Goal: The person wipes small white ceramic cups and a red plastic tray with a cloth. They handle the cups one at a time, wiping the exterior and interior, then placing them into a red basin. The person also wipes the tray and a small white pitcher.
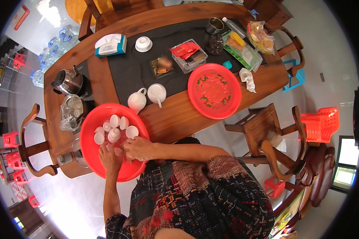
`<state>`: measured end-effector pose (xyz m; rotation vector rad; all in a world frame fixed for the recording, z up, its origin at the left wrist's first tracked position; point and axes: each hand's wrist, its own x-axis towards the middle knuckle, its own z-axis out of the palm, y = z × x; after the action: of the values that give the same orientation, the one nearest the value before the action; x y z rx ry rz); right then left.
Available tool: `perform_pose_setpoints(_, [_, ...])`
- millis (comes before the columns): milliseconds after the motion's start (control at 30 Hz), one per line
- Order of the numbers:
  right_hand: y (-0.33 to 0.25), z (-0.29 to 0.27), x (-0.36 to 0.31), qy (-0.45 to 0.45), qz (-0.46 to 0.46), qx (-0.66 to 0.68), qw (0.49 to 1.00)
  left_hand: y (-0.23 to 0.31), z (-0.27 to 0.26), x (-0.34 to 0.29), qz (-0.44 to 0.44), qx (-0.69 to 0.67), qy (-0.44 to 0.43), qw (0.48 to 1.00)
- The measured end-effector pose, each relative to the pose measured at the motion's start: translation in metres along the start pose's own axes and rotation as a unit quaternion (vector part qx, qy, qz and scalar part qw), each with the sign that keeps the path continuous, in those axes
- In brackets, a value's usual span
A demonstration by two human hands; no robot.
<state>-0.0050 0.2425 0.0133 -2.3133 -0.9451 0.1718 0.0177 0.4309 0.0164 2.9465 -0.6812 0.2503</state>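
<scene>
Both of my hands are down inside a large red plastic basin [87,139] at the table's near left edge. Small white cups [114,134] lie heaped in the basin beyond my fingers, several of them tipped on their sides. My left hand [110,160] has its fingers bent near the heap. My right hand [139,148] reaches in from the right, fingers curled toward the left hand. A pale, blurred shape, perhaps a cup, shows between the two hands. My fingers partly cover it, so how each hand grips it is hard to make out.
A second red basin [214,113] with a leaf pattern sits right. Behind are a white pitcher [137,101], a white handled cup [156,93], a tissue box [110,46] and a clear tray [196,63]. A glass kettle [68,81] stands left; a wooden chair [257,129] is right.
</scene>
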Motion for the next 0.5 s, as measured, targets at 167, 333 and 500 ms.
perform_pose_setpoints(167, [0.018, -0.045, -0.026, 0.075, 0.028, 0.191, 0.978, -0.007, -0.002, 0.005, -0.162, -0.144, -0.064, 0.974])
perform_pose_setpoints(333, [0.032, -0.046, -0.049, 0.212, -0.036, -0.063, 0.975, 0.012, -0.001, 0.01, -0.134, -0.049, 0.03, 0.989])
perform_pose_setpoints(500, [0.043, -0.055, -0.058, 0.172, -0.068, -0.07, 0.98, 0.009, 0.023, -0.001, -0.151, -0.005, 0.116, 0.982])
